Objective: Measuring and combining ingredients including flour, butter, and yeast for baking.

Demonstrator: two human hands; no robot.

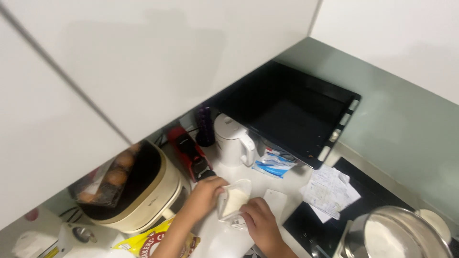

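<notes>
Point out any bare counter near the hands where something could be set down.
Little is free. A white strip runs between the kettle, blue packet and the hands' pouch. Another lies beneath the pouch toward the cooktop. Left, the cream appliance and yellow bag crowd it.

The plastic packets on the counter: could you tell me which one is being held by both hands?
The small clear bag of white powder, gripped by the left hand and right hand; the blue-and-white packet lies untouched beside the kettle.

Showing two bare forearms and bare hands, left hand (206, 193) and right hand (260, 224); wearing no sleeves, gloves, rings or watch within view.
</notes>
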